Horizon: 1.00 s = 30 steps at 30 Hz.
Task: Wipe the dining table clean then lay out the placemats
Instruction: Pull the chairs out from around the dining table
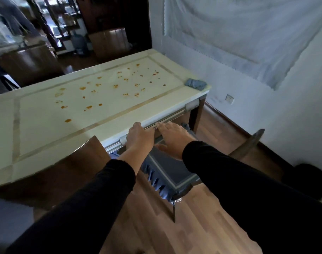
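Note:
The cream dining table (46, 123) carries several orange-brown stains (116, 86) across its middle and far half. A crumpled blue-grey cloth (196, 83) lies on the table's far right corner. My left hand (140, 136) rests palm down over the table's near edge, fingers curled on the rim. My right hand (172, 138) hovers flat, fingers apart, just below that edge, above a dark blue-grey placemat (167, 171) with a pale border and fringed side, which lies on a chair seat under the table. Neither hand holds anything loose.
A dark wooden chair back (77, 162) stands at the table's near side, left of my arms. Another chair back (248, 143) is at the right near the white wall (284, 116). Wooden floor (193, 226) lies below. More dark furniture (28, 63) stands beyond the table.

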Motion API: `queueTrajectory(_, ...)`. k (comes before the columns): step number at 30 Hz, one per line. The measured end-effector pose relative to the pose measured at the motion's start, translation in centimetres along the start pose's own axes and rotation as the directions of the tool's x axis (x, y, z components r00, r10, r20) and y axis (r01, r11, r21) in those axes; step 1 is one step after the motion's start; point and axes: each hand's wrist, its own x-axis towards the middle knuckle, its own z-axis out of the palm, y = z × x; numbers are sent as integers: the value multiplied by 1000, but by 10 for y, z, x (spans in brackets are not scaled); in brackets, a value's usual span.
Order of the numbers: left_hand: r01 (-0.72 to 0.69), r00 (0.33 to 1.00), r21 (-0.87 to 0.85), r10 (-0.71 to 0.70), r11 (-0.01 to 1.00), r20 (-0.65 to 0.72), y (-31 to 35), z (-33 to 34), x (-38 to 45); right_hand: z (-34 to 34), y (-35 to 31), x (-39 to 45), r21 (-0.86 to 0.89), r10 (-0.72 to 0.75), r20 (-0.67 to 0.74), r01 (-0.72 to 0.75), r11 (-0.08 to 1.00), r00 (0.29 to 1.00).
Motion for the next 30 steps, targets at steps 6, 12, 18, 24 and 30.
queueTrajectory(6,20,999,2,-20,1000,-26,60,62,-60,-15,87,-59,8,-75,-10,75,997,997)
queueTrajectory(12,90,996,42,-90,995,-10,82,101,-96,-11,142,-90,28,-116,62,115,993,991)
queueTrajectory(18,138,990,86,-139,987,6,95,123,-83,-15,176,-83,60,-124,47,121,991,991)
queueTrajectory(24,150,987,107,-154,983,34,107,144,-60,-16,211,-67,72,-88,61,84,994,994)
queueTrajectory(30,191,981,111,-194,975,20,112,159,-54,-12,244,-57,59,-131,105,126,990,986)
